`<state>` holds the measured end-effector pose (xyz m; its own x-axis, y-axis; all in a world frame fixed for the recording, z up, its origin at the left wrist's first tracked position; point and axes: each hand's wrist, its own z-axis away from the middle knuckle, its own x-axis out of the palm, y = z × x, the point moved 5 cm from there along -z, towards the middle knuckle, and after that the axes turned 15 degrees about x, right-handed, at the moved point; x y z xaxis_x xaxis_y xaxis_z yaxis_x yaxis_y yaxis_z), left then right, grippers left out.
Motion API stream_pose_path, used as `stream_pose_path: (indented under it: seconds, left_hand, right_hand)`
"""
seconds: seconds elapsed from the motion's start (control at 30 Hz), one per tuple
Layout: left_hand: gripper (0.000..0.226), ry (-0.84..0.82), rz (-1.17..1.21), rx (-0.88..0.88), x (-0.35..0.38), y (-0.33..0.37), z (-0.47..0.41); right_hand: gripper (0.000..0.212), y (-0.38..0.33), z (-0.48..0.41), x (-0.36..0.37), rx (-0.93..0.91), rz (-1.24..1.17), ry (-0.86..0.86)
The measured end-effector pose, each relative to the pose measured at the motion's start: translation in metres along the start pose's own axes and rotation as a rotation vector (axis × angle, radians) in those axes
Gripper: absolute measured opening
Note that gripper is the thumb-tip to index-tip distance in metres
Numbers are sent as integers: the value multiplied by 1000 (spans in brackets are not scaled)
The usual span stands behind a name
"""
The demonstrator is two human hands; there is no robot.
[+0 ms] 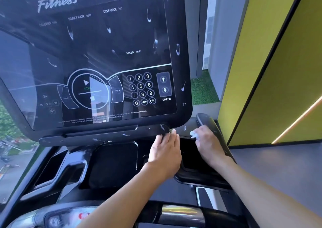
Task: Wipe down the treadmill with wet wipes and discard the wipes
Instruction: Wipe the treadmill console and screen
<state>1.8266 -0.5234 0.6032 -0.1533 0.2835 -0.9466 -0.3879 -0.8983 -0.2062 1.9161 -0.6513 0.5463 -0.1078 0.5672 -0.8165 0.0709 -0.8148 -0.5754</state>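
Yellow wall panels (271, 70) flank the treadmill console (97, 60). Below its right corner, a crumpled wet wipe (194, 134) is pinched in the right hand (207, 144) by the side handle (209, 123); left hand (165, 151) rests flat, empty, fingers extended.

Tall yellow-green wall panel (271, 74) with black edge trim fills right side. Thin glowing warm-white light strip (296, 121) runs diagonally across its lower part. Grey smooth floor (278, 159) lies below panel. Patch of green artificial turf (202, 90) sits at panel's foot, near pale grey window frame (216, 35). Far left, through glass: green treetops (7, 123), street with vehicles (12, 156) well below.
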Motion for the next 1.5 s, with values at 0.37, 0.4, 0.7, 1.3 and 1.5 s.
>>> stream_pose_path:
  seconds: [0.37,0.4,0.7,1.3,1.5]
  left_hand:
    - [57,-89,-66,-67,9,3,-8]
    - [59,-80,-47,-81,10,3,-7]
    - [69,-10,-73,14,17,12,-10]
    - [63,-49,56,-36,27,3,-14]
    - [64,-37,63,-45,27,4,-14]
  right_hand:
    - [52,2,5,3,-120,471,126]
    - [54,1,0,0,-111,425,104]
    - [55,13,25,1,-127,398,85]
    - [77,-4,-5,1,-53,496,-225]
    - [74,9,11,-1,-134,509,-172]
